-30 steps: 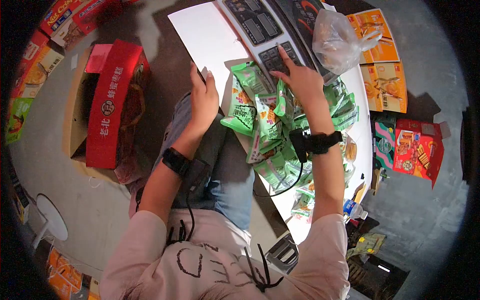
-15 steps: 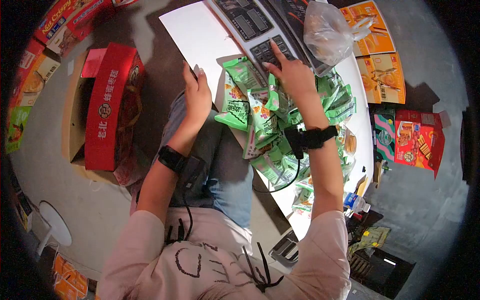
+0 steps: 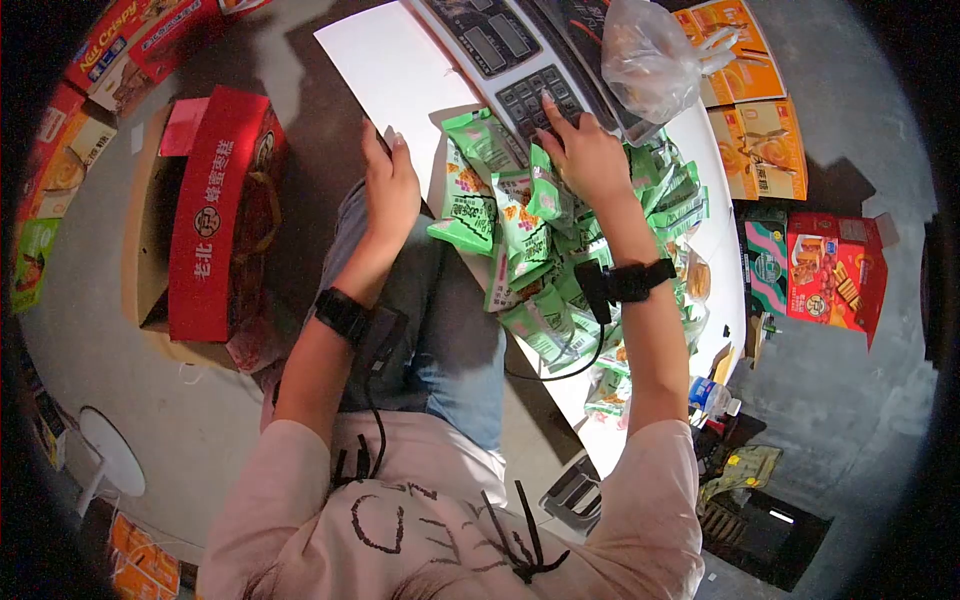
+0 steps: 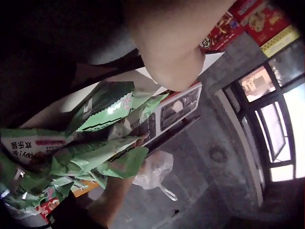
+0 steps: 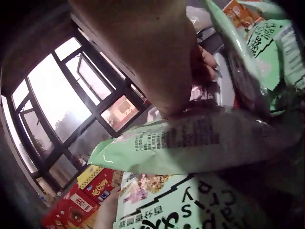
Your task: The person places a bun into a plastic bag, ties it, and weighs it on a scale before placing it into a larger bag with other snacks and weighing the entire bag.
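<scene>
My right hand [image 3: 592, 160] reaches over the keypad [image 3: 522, 106] of a digital weighing scale [image 3: 490, 42], index finger stretched out onto the keys and thumb spread to the side. Just below it lies a heap of green snack packets [image 3: 524, 240], partly under the right forearm. My left hand [image 3: 392, 195] rests by the near edge of the white table [image 3: 365, 50], fingers straight and nothing held. In the right wrist view, a green packet [image 5: 181, 148] lies close under the hand and hides part of the scale.
A tied clear plastic bag [image 3: 648, 60] sits on the scale's far side. Left of my legs stands an open red carton [image 3: 215, 215]. Orange boxes [image 3: 755, 150] and a red snack box [image 3: 835, 275] line the right side, with a water bottle [image 3: 708, 397] nearer to me.
The head view has shifted slightly. My right index fingertip has moved over the keypad, ending lower on the keys than half a second ago. The left hand stays at the table edge.
</scene>
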{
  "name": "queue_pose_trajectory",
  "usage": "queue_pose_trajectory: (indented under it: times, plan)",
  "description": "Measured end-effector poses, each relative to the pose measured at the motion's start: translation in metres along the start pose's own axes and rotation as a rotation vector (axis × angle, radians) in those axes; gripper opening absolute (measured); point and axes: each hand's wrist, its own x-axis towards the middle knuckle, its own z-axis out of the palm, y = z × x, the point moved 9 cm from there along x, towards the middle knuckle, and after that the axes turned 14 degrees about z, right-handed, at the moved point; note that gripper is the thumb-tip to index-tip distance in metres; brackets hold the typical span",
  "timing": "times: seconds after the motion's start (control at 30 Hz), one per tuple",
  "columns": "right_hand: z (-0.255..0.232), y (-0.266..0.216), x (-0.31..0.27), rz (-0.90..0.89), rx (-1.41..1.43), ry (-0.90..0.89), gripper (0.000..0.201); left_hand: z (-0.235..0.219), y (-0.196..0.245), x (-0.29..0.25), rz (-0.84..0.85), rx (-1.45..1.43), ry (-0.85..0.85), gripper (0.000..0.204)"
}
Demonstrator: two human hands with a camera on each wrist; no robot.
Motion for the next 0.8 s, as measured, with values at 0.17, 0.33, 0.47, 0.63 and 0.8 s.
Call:
queue_pose_trajectory:
  times: [0.17,0.33,0.47,0.63,0.8]
  plan:
    - [0.004,0.019,-0.006,0.085,0.137,0.119,0.050,-0.001,-0.002,0.000,-0.030,-0.004,0.000,0.050]
    - [-0.003,0.017,-0.026,0.191,-0.164,0.086,0.051,-0.002,-0.002,0.000,0.007,0.005,0.009,0.050]
    - [0.004,0.024,-0.023,0.242,-0.260,-0.062,0.049,0.000,-0.004,0.000,-0.005,0.003,0.001,0.050]
    - [0.005,0.026,-0.015,0.240,-0.242,-0.080,0.050,0.001,-0.010,0.000,0.006,-0.032,0.036,0.049]
    - [-0.001,0.023,-0.029,0.219,-0.292,-0.033,0.052,-0.001,-0.011,0.002,0.034,-0.001,0.015,0.050]
